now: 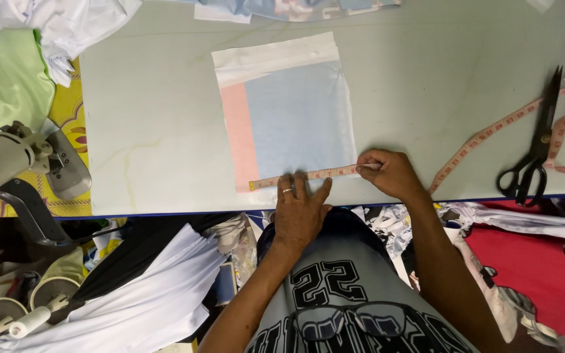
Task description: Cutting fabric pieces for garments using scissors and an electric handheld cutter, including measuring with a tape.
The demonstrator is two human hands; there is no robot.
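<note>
A square piece of fabric (295, 111) with white, pink and pale blue panels lies flat on the pale green cutting table (152, 131). A measuring tape (308, 175) is stretched along its near edge. My left hand (299, 209) presses flat on the tape near its left end, fingers spread, a ring on one finger. My right hand (390, 173) pinches the tape at the fabric's right corner. From there the tape trails off to the right across the table.
Black scissors (534, 147) lie at the table's right end amid loops of tape. A handheld cutting machine (14, 160) sits at the left beside green fabric (4, 78). White cloth (152, 294) and scraps are piled below the table edge.
</note>
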